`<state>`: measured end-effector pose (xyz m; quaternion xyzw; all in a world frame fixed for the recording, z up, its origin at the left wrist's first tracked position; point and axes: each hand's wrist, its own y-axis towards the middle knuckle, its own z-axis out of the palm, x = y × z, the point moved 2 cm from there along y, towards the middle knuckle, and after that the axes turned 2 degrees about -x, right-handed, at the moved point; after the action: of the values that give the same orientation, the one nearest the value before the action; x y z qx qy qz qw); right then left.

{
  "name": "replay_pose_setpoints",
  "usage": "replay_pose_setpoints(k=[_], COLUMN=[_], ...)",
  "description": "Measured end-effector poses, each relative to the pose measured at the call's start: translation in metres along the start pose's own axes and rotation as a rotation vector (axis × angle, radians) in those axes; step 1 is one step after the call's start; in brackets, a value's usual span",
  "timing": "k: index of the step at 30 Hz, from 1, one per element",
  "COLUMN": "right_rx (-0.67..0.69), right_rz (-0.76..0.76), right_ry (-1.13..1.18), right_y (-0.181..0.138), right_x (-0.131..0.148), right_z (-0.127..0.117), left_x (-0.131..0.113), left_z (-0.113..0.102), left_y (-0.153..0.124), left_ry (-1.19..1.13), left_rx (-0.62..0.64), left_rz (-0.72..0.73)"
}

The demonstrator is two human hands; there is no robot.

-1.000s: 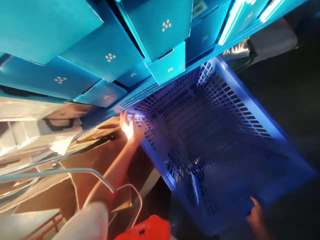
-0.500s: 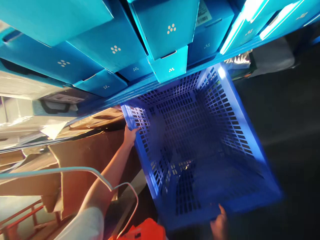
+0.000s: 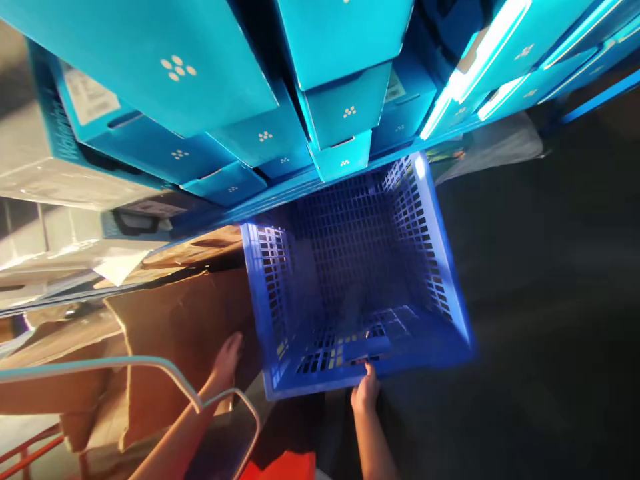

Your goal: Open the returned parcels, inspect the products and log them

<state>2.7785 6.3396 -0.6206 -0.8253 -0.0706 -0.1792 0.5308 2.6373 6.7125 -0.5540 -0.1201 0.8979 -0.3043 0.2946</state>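
Observation:
A large blue plastic crate [image 3: 440, 267] with lattice walls stands on the dark floor below a shelf of teal boxes, and nothing shows inside it. My right hand [image 3: 366, 392] grips the crate's near rim at its middle. My left hand [image 3: 227, 357] is off the crate, fingers apart, hanging beside the crate's left wall and in front of a brown cardboard box [image 3: 175, 333]. It holds nothing.
Teal cardboard boxes [image 3: 165, 67] with white dot marks are stacked on the shelves above and behind the crate. Flattened brown cardboard and white boxes [image 3: 60, 180] lie at the left. A thin teal-grey cable [image 3: 150, 363] loops across my left arm. Dark floor [image 3: 550, 300] spreads to the right.
My left hand let go of the crate's far-left rim and drew back toward me. The crate shifted nearer and left, with my right hand still on its near rim.

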Motion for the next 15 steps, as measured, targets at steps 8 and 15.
replay_pose_setpoints(k=[8, 15], right_rx=[-0.019, -0.019], right_rz=[-0.096, -0.169], right_ry=[0.010, 0.045], right_y=[-0.007, 0.021], right_x=[0.033, 0.085], right_z=[-0.015, -0.018], left_x=[0.005, 0.011], left_z=[0.059, 0.091], left_y=[-0.035, -0.062], left_ry=[0.144, 0.214], left_rx=[0.182, 0.168], left_rz=[0.072, 0.115])
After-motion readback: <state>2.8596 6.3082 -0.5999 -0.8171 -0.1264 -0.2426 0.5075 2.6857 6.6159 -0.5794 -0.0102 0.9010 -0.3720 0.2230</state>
